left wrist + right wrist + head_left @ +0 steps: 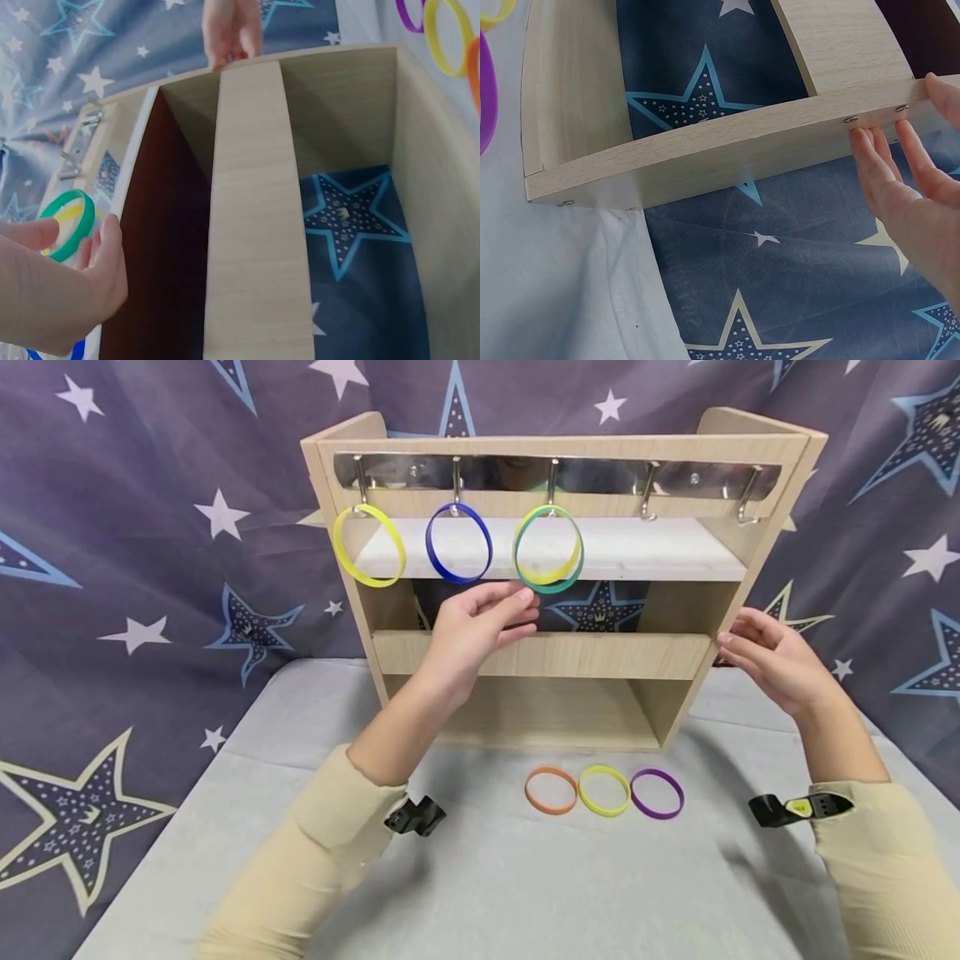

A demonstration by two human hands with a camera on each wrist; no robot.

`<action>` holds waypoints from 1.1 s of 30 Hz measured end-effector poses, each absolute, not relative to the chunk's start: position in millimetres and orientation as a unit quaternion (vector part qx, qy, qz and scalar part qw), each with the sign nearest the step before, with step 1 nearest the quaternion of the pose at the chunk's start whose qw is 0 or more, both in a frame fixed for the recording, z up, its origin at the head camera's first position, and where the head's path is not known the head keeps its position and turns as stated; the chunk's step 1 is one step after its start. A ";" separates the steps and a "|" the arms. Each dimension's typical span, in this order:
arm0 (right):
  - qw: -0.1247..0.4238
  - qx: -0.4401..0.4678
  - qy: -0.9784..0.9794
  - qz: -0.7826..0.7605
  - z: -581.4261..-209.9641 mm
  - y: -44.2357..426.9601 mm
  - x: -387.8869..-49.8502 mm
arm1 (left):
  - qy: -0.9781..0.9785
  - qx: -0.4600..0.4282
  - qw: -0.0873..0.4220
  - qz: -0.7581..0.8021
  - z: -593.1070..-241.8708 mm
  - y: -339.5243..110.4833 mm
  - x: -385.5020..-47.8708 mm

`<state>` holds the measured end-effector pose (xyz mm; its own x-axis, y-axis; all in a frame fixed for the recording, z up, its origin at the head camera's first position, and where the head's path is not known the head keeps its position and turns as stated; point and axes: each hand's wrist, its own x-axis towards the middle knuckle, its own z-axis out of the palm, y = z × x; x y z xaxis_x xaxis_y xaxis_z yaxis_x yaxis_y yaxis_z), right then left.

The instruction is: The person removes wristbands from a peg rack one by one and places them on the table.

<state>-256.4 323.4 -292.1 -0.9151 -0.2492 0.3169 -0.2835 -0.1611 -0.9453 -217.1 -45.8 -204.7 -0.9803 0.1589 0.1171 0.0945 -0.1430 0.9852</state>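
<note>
My left hand (480,631) is just under the middle hook, its thumb and fingers loosely bent and apart. Beside its fingertips a teal wristband (579,564) hangs from that hook, in front of a yellow wristband (573,560); whether the fingers touch either is hard to tell. In the left wrist view the thumb overlaps the edge of the teal wristband (88,221). My right hand (780,660) rests its fingertips on the outer right side of the wooden shelf (543,656). The right wrist view shows those fingers (874,169) extended against the side panel, near two screws.
Another yellow wristband (401,552) and a blue wristband (489,547) hang on the two left hooks. Two bare hooks (651,493) are at the right. Orange (527,789), yellow (628,793) and purple (682,797) wristbands lie on the grey cloth before the shelf. A star-patterned curtain hangs behind.
</note>
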 end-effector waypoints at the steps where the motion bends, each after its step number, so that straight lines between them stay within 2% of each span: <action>1: 0.012 0.205 -0.648 0.733 -292.0 323.6 -256.5 | 0.652 0.091 0.021 0.753 -203.2 -44.8 -216.7; 11: 0.018 0.201 -0.657 0.726 -290.0 323.3 -256.1 | 0.608 0.038 0.012 0.793 -195.3 -38.0 -217.0; 21: 0.016 0.207 -0.650 0.731 -292.1 323.6 -256.7 | 0.541 0.037 0.029 0.840 -198.4 -31.1 -217.9; 33: 0.012 0.199 -0.655 0.729 -292.7 323.6 -256.8 | 0.542 0.044 0.015 0.839 -196.9 -27.2 -211.7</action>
<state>-256.8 323.6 -292.7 -0.9203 -0.2433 0.3064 -0.2789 -0.1413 -0.9499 -211.7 -27.2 -196.9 -0.9958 0.0721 0.0573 0.0227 -0.4113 0.9112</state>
